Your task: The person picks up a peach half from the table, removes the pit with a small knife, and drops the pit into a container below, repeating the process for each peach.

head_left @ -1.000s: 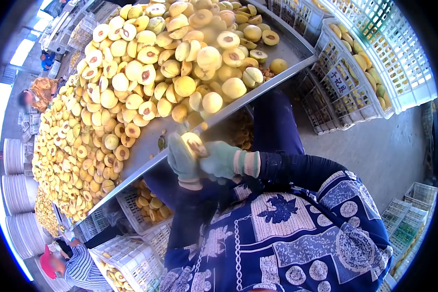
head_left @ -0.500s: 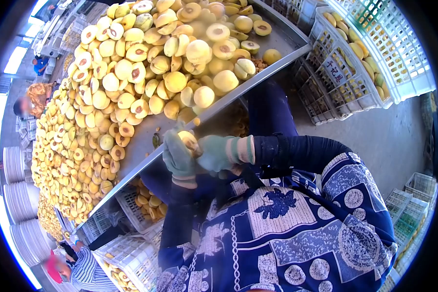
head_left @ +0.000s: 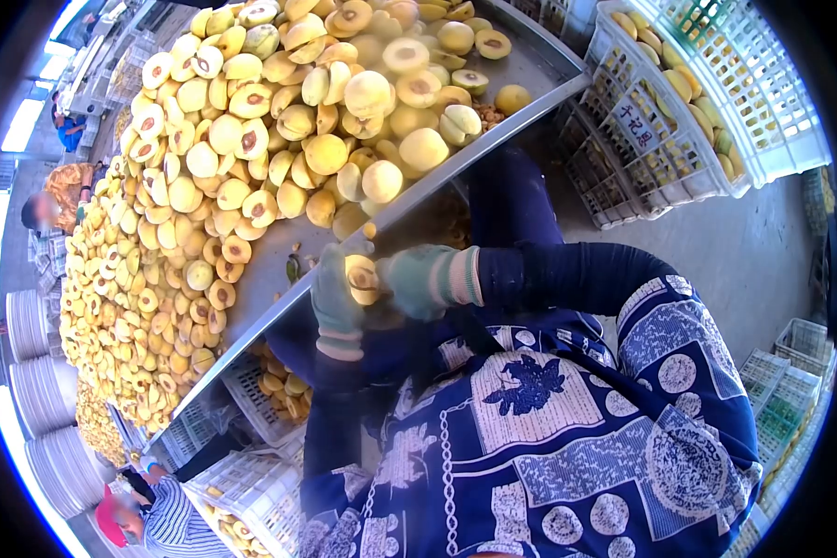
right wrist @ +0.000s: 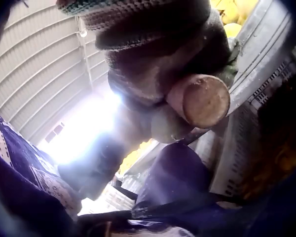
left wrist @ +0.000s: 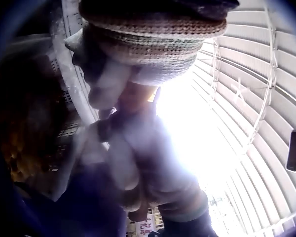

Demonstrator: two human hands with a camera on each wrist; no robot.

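Observation:
In the head view my gloved left hand (head_left: pixel 337 302) holds a yellow peach half (head_left: pixel 362 279), its cut face and brown centre turned toward the camera. Close against the fruit's right side is my gloved right hand (head_left: pixel 428 281). The right wrist view shows that hand's fingers curled round a tool with a thick round handle (right wrist: pixel 207 101), whose flat end faces the camera. The tool's working end is hidden behind the gloves. Both hands are above my lap, by the metal table's raised rim (head_left: pixel 437 200). Glare blurs the hands in the left wrist view.
Many halved peaches (head_left: pixel 242 139) are heaped on the metal table. White plastic crates (head_left: pixel 642 139) of fruit stand at the right, another crate (head_left: pixel 251 493) at lower left. Other people, one in a striped shirt (head_left: pixel 179 521), are along the table's far side.
The peach half has turned in the left hand and shows its cut face more fully. The right hand has shifted slightly beside it. The head view has drifted a little.

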